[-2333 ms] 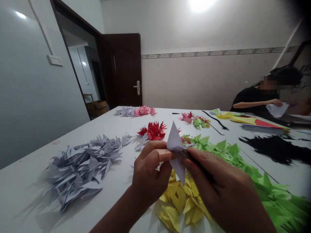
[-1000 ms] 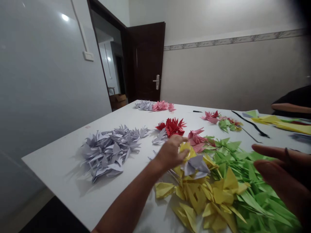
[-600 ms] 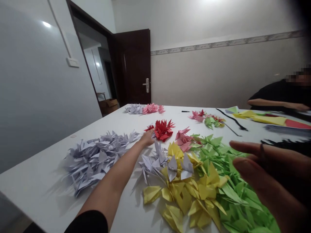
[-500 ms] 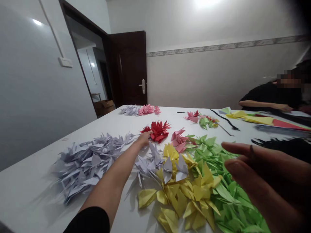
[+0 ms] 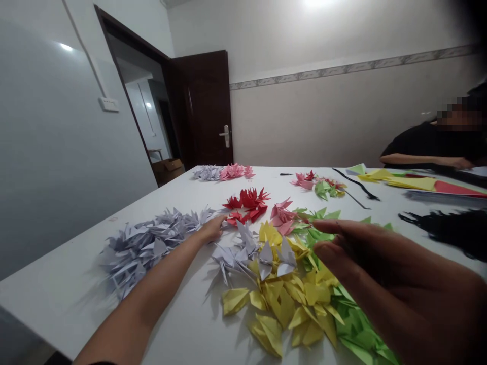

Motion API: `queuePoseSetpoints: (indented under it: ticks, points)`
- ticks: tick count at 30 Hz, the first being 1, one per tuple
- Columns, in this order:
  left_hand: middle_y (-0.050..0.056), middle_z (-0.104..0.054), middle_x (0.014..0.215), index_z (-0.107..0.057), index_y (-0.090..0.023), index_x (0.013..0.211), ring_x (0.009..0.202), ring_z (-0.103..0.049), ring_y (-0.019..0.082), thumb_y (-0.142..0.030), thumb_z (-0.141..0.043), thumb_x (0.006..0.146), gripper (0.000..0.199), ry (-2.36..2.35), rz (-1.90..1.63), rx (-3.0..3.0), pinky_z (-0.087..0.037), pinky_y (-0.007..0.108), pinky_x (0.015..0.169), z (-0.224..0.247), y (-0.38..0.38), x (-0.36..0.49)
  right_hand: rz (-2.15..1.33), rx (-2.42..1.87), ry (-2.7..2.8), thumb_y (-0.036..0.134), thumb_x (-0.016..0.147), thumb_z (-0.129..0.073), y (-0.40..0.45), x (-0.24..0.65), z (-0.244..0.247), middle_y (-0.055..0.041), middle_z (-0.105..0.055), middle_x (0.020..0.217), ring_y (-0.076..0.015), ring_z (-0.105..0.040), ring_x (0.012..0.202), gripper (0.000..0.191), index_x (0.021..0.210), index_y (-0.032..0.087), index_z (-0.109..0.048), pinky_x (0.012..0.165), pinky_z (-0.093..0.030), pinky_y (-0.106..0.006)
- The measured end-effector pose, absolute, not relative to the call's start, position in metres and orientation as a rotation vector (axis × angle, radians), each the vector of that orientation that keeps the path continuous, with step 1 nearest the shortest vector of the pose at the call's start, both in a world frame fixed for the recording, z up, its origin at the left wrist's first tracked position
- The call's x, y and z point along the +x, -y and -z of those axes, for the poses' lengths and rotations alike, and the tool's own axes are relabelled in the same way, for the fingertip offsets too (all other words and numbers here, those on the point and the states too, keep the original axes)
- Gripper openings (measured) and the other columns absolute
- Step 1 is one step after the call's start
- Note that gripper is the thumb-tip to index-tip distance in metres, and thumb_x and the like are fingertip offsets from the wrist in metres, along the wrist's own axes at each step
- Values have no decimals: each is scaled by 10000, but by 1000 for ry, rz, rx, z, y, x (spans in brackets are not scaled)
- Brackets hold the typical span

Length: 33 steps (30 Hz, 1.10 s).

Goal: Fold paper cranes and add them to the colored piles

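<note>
My left hand (image 5: 213, 229) reaches over the white table, its fingertips pinched at the near edge of a red folded paper crane (image 5: 236, 218). The crane lies beside the small heap of red paper cranes (image 5: 253, 200). My right hand (image 5: 384, 274) hovers close to the camera, thumb and forefinger apart with nothing visible between them. It covers part of the green paper cranes (image 5: 357, 324). Yellow paper cranes (image 5: 281, 304) spread in front, with a few pale lilac ones (image 5: 232, 258) on their left. A larger lilac heap (image 5: 148, 243) lies beyond my left forearm.
Pink paper cranes (image 5: 282, 215) lie mid-table; more pink ones (image 5: 233, 172) sit at the far edge. Black cord (image 5: 355, 183), a black fringed bundle (image 5: 445, 228) and coloured paper sheets (image 5: 407, 182) are at the right. Another person (image 5: 429, 144) leans over the table there.
My left hand has drawn back toward me and left, and a red crane now lies apart from the red heap. My right hand has moved left, farther over the green cranes.
</note>
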<state>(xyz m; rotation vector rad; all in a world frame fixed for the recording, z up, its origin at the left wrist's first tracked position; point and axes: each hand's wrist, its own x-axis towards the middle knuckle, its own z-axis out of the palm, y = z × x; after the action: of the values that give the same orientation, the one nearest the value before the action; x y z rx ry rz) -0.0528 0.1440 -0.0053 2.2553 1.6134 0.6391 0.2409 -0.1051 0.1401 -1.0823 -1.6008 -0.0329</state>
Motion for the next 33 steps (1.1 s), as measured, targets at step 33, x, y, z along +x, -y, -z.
queuePoseSetpoints:
  ticks: [33]
  points:
    - [36, -683, 941, -549, -206, 1173, 757, -668, 132, -313, -468, 904, 300, -557, -1701, 574, -569, 282, 722, -118, -16, 38, -179, -1070, 1716, 349, 848, -552, 77, 186, -125, -107, -723, 1023, -224, -700, 877, 317, 1099, 184, -652, 741, -589, -356]
